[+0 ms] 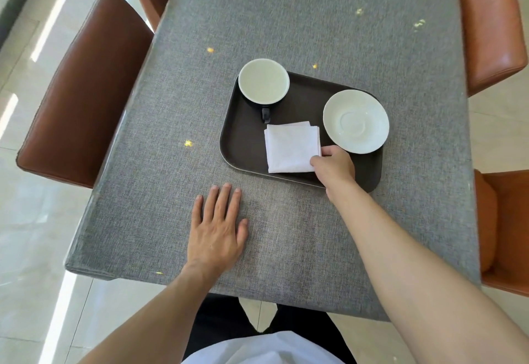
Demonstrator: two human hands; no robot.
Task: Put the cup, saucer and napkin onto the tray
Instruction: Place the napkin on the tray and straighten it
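Note:
A dark brown tray lies on the grey table. In its far left corner stands a dark cup with a pale inside, handle toward me. A white saucer rests on the tray's right side. A folded white napkin lies flat on the tray's near middle. My right hand pinches the napkin's right near corner between thumb and fingers. My left hand lies flat on the tablecloth, fingers spread, to the near left of the tray and holding nothing.
The grey tablecloth covers the table. Brown leather chairs stand at the left, at the far right and at the near right. The table's near edge is close to my body.

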